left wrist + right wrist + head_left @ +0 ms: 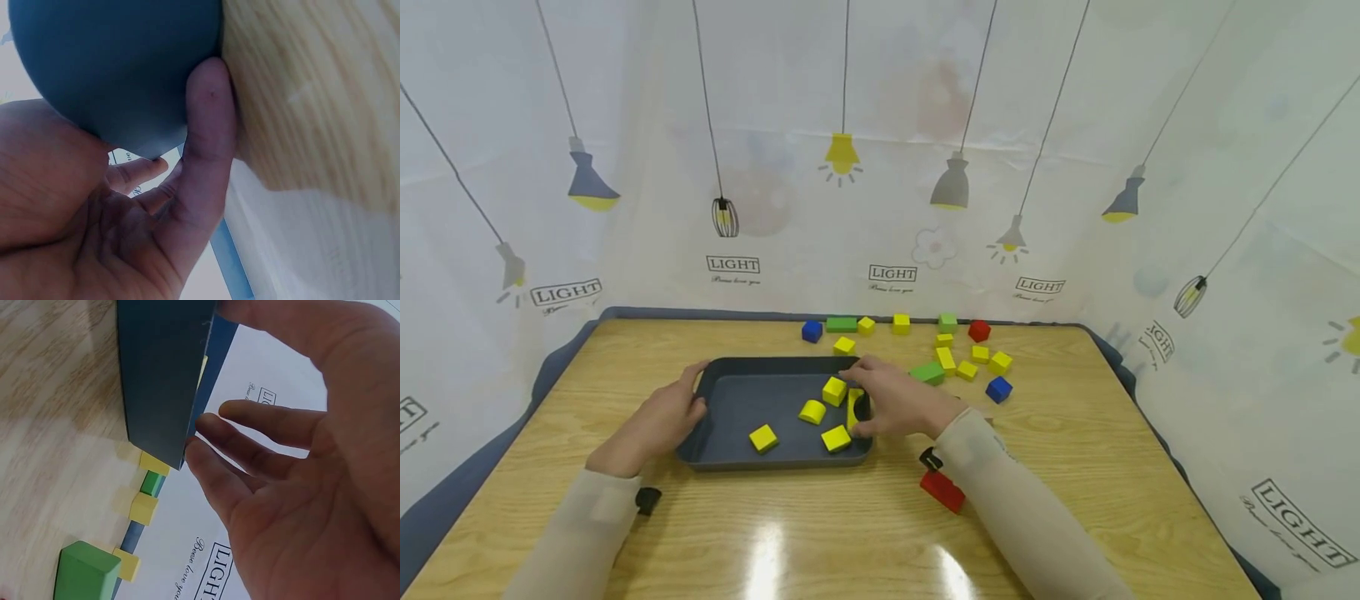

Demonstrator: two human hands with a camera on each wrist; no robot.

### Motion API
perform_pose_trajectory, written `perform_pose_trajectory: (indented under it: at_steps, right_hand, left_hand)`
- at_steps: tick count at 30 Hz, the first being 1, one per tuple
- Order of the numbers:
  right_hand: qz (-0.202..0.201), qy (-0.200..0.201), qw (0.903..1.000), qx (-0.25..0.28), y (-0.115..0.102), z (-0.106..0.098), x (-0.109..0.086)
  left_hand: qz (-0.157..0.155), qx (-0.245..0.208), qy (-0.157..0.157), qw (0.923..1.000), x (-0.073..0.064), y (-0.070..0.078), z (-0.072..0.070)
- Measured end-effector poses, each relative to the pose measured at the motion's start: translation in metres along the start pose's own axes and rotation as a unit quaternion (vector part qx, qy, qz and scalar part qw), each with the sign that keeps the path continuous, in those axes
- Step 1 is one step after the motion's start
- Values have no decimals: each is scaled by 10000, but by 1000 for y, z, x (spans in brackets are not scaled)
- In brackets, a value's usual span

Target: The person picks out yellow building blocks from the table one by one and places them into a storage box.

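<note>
A dark grey rectangular tray (722, 459) lies on the wooden table. My left hand (655, 421) grips its left end, with the thumb (211, 125) along the outer wall. At the tray's right end, my right hand (898, 400) reaches over the rim. Its thumb and fingers hold a yellow arch block (852, 410) by the ends, just inside the right wall; in the right wrist view the fingertips (195, 453) lie right at the rim. The tray also holds a yellow cube (833, 391), a yellow half-round block (812, 412) and yellow square blocks (763, 438) (836, 438).
Loose blocks spread behind and right of the tray: green blocks (927, 373), yellow blocks (945, 361), blue cubes (999, 389) and a red block (979, 331). Another red block (942, 492) lies beside the right sleeve. A printed curtain (820, 250) surrounds the table.
</note>
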State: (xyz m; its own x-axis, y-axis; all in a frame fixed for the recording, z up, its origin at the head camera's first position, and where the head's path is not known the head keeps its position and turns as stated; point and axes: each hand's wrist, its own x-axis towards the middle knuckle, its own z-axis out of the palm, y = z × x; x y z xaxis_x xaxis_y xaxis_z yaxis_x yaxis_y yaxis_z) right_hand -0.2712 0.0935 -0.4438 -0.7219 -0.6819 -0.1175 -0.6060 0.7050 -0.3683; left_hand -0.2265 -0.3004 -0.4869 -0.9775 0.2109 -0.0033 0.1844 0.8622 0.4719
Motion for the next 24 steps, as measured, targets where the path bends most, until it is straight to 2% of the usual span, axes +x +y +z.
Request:
perform_pose_trajectory:
  at_steps: [8, 14, 24]
  right_hand:
    - [-34, 67, 10000, 49, 2, -4, 4]
    - [-129, 402, 9991, 68, 5, -8, 10]
    - [136, 792, 9966, -164, 14, -17, 34]
  left_hand:
    - [46, -46, 6, 10000, -1, -1, -1]
    - [48, -81, 4, 10000, -1, -2, -1]
    - [56, -92, 10, 9999, -2, 0, 0]
